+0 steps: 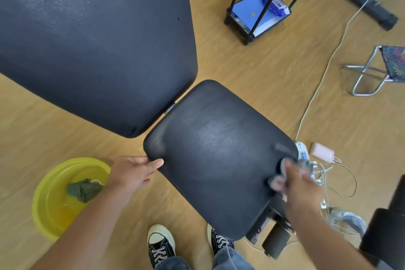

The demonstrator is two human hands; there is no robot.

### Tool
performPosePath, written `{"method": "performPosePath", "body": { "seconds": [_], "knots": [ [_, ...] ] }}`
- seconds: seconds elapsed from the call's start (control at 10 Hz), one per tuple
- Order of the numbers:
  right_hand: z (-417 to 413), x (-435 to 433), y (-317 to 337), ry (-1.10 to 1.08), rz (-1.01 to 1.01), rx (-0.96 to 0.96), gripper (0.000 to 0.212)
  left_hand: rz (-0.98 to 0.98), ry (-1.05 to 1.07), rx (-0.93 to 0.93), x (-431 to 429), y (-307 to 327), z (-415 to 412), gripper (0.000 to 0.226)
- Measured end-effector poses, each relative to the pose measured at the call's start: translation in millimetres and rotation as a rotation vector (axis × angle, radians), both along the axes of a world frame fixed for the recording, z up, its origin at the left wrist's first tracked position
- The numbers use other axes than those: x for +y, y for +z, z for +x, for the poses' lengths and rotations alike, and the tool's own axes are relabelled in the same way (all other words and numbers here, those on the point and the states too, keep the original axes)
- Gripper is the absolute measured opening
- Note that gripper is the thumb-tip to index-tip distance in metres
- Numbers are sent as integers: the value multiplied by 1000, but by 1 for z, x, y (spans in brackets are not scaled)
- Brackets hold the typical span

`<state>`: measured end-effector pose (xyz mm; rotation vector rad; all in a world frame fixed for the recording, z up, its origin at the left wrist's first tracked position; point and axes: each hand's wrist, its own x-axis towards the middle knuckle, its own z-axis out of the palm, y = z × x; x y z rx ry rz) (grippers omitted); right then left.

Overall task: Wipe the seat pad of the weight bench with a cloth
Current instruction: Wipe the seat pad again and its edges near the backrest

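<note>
The black seat pad [214,155] of the weight bench fills the middle of the view, with the larger black back pad [92,41] above and left of it. My left hand [133,171] grips the seat pad's left edge, thumb on top. My right hand [295,180] is blurred at the pad's right edge, closed on a grey cloth [276,182] pressed against the pad. Part of the cloth is hidden under my fingers.
A yellow basin [43,204] with water and a green cloth [84,188] sits on the wooden floor at lower left. A power strip [303,152], pink charger [322,152] and tangled cables lie right of the seat. A black rack [260,6] and folding stool [381,68] stand further right. My shoes [161,245] are below the pad.
</note>
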<state>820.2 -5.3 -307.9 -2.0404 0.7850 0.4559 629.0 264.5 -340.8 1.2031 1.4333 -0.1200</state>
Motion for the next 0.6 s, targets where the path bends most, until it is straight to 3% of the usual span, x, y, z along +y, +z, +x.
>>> {"method": "performPosePath", "body": {
  "seconds": [0.1, 0.2, 0.3, 0.4, 0.5, 0.6],
  "knots": [
    [-16, 2, -11, -62, -23, -12, 32, -7, 35, -17, 0, 0, 1, 25],
    [-101, -13, -23, 104, -136, 85, 40, -19, 71, -12, -1, -1, 0, 33],
    [-90, -20, -20, 150, -154, 177, 48, -40, 85, -19, -4, -1, 0, 38],
    [-11, -7, -8, -8, 89, 58, 38, -52, 140, -41, -4, -4, 2, 31],
    [-18, 1, -14, -10, 2, 13, 25, -43, 103, -58, -5, -6, 2, 39],
    [-98, -14, -18, 215, -71, 145, 39, -34, 88, -56, -3, -12, -2, 27]
  ]
}}
